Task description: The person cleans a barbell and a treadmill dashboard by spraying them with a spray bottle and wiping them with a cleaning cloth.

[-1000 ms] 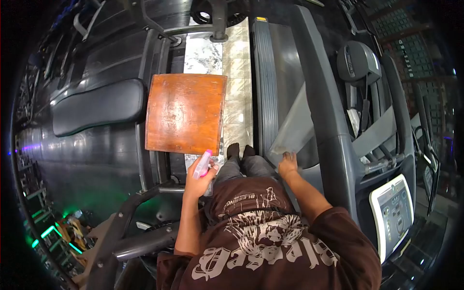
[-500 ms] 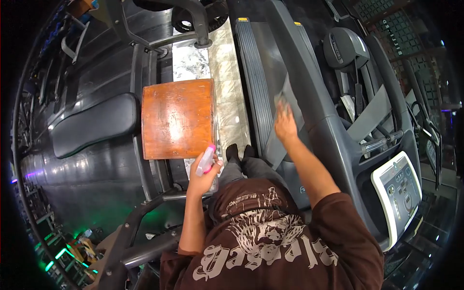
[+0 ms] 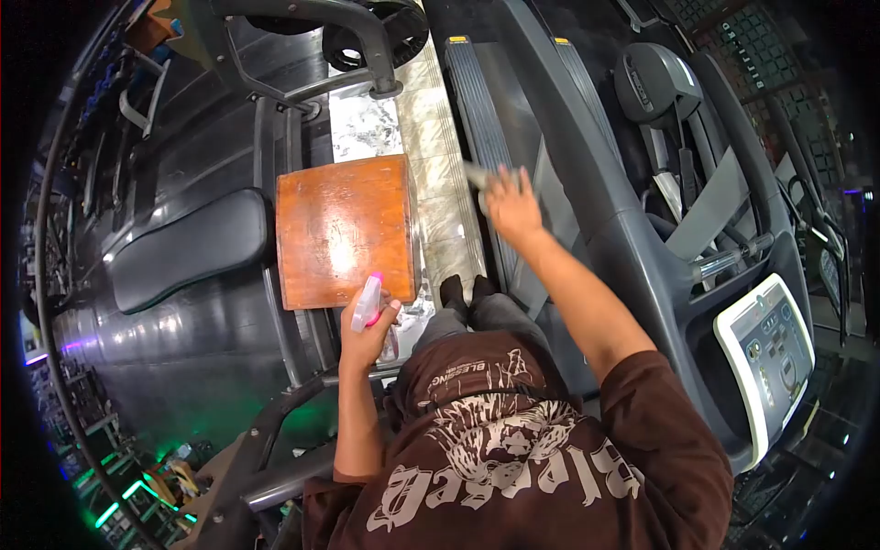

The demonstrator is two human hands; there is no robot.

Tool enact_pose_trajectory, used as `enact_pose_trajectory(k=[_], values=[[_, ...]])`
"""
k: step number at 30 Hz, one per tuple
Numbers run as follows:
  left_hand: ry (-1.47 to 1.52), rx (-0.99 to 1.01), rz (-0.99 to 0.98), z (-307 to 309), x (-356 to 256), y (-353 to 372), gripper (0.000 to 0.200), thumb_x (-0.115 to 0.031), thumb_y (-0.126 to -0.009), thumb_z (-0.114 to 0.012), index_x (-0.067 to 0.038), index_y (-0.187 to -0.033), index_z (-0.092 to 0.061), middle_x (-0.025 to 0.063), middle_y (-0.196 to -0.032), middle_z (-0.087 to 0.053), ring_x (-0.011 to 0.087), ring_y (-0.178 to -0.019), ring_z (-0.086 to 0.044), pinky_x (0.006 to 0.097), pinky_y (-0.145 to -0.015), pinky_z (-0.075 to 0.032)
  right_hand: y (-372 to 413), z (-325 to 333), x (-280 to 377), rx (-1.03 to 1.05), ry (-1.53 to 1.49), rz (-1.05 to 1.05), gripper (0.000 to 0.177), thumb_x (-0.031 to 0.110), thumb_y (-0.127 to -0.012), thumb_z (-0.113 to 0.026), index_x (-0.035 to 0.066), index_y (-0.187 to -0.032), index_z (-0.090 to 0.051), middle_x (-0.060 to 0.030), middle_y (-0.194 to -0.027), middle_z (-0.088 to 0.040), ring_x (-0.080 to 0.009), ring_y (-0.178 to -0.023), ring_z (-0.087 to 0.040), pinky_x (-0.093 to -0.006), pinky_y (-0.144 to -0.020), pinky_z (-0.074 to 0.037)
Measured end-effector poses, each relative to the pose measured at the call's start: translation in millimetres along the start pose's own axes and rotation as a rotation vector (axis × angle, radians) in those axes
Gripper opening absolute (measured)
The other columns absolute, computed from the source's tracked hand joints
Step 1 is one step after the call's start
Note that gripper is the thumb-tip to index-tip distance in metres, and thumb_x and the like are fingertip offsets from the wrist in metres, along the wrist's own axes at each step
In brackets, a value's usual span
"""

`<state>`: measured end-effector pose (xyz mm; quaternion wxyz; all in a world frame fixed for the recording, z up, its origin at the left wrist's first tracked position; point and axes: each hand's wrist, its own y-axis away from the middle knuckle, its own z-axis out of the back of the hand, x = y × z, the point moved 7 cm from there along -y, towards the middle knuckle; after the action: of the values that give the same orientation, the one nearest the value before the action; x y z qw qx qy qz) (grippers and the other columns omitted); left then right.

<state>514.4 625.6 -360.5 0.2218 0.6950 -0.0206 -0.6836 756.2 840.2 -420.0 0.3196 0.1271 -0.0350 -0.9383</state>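
Note:
My left hand [image 3: 367, 337] is closed round a clear spray bottle [image 3: 368, 304] with a pink nozzle, beside the near edge of a brown wooden box top [image 3: 341, 229]. Over the treadmill's side rail my right hand [image 3: 513, 209] holds a pale, blurred cloth [image 3: 479, 176] at its fingertips, on the side toward the wooden top. The treadmill's long grey handrail [image 3: 564, 119] runs just to the right of that hand.
A black padded bench [image 3: 188, 246] stands left of the wooden top. The treadmill console [image 3: 768, 357] is at the lower right. Dark metal frame bars [image 3: 275, 403] lie at lower left, and weight plates [image 3: 403, 32] are at the top.
My right hand has moved left with the cloth, away from the handrail. My left hand has shifted slightly left with the bottle. The view has shifted a little.

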Motion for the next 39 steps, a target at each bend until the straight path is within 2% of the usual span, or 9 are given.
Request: enact_pose_trajectory(k=[8, 13, 18, 19, 22, 27, 28, 32, 39], values=[[-0.06, 0.033, 0.038, -17.0, 1.4, 11.7, 0.024, -0.011, -0.086, -0.077, -0.001, -0.102, -0.063, 0.0025, -0.082, -0.065, 0.0085, -0.072, -0.06, 0.0262, -0.066, -0.05, 9.3, -57.1, -48.0, 0.226, 0.463, -0.045, 0.046, 0.03, -0.103, -0.036, 0.009, -0.139, -0.057, -0.0102, -0.161, -0.033, -0.0309, -0.152, -0.018, -0.0567, -0.122, -0.005], [-0.085, 0.015, 0.036, -16.0, 3.3, 19.4, 0.021, -0.01, -0.087, -0.075, -0.002, -0.103, -0.064, 0.0021, -0.084, -0.065, 0.0091, -0.072, -0.06, 0.0262, -0.066, -0.049, 122.3, -187.0, 27.4, 0.642, -0.051, -0.086, 0.053, 0.018, -0.096, -0.041, 0.001, -0.146, -0.046, -0.0174, -0.157, -0.037, -0.0347, -0.149, -0.026, -0.0417, -0.124, -0.016], [-0.016, -0.056, 0.037, 0.5, 3.0, 21.1, 0.023, -0.009, -0.086, -0.075, -0.001, -0.105, -0.064, 0.0036, -0.086, -0.065, 0.0099, -0.069, -0.06, 0.0261, -0.064, -0.049, 156.2, -178.8, 40.6, 0.968, -0.177, -0.072, 0.041, 0.026, -0.098, -0.044, 0.011, -0.13, -0.064, -0.0126, -0.145, -0.053, -0.0297, -0.143, -0.039, -0.0499, -0.119, -0.025], [-0.007, -0.07, 0.039, 4.4, 7.0, 16.4, 0.023, -0.008, -0.086, -0.075, -0.001, -0.105, -0.064, 0.0038, -0.086, -0.065, 0.0101, -0.069, -0.061, 0.026, -0.064, -0.049, 130.3, -160.0, 36.7, 0.986, -0.275, -0.087, 0.041, 0.027, -0.098, -0.044, 0.01, -0.128, -0.065, -0.011, -0.143, -0.055, -0.0284, -0.142, -0.041, -0.0516, -0.118, -0.025], [-0.004, -0.057, 0.051, -0.9, 4.3, 6.6, 0.023, -0.008, -0.086, -0.076, -0.001, -0.103, -0.064, 0.0041, -0.086, -0.065, 0.0107, -0.067, -0.061, 0.0267, -0.063, -0.05, 35.6, -130.3, 25.1, 0.257, -0.143, 0.074, 0.037, 0.023, -0.098, -0.042, 0.007, -0.121, -0.067, -0.0108, -0.145, -0.053, -0.0304, -0.14, -0.042, -0.0582, -0.116, -0.026], [-0.154, 0.046, 0.06, -13.7, -17.2, 2.4, 0.023, -0.008, -0.085, -0.077, 0.0, -0.102, -0.064, 0.0043, -0.086, -0.065, 0.0104, -0.07, -0.06, 0.0271, -0.065, -0.049, -40.3, -53.2, -40.9, 0.085, 0.164, -0.108, 0.043, 0.024, -0.101, -0.039, 0.009, -0.135, -0.059, -0.0087, -0.159, -0.036, -0.0307, -0.152, -0.02, -0.0589, -0.122, -0.006], [-0.179, 0.056, 0.048, -16.7, -19.4, 3.0, 0.023, -0.008, -0.085, -0.077, 0.0, -0.102, -0.064, 0.0043, -0.086, -0.064, 0.0103, -0.071, -0.06, 0.027, -0.066, -0.049, -35.7, -68.8, -55.4, 0.334, 0.207, -0.138, 0.047, 0.027, -0.103, -0.037, 0.008, -0.141, -0.054, -0.0117, -0.163, -0.028, -0.0338, -0.152, -0.017, -0.058, -0.122, -0.003], [-0.199, 0.097, 0.093, -21.6, -17.4, 10.9, 0.022, -0.011, -0.086, -0.076, -0.001, -0.102, -0.065, 0.0019, -0.086, -0.062, 0.0096, -0.079, -0.057, 0.0266, -0.072, -0.048, -5.7, -124.6, -37.4, 0.412, 0.382, -0.109, 0.051, 0.034, -0.104, -0.035, 0.006, -0.144, -0.051, -0.0187, -0.163, -0.021, -0.0377, -0.152, -0.016, -0.0576, -0.122, -0.002], [-0.177, -0.036, 0.108, 12.0, -2.0, 36.8, 0.02, -0.01, -0.085, -0.077, -0.003, -0.1, -0.065, 0.0001, -0.084, -0.061, 0.0089, -0.076, -0.055, 0.0263, -0.07, -0.047, 153.8, -261.6, 65.7, 0.877, 0.249, 0.249, 0.047, 0.035, -0.103, -0.038, 0.015, -0.141, -0.056, -0.0074, -0.156, -0.043, -0.0299, -0.148, -0.03, -0.0613, -0.12, -0.002]])
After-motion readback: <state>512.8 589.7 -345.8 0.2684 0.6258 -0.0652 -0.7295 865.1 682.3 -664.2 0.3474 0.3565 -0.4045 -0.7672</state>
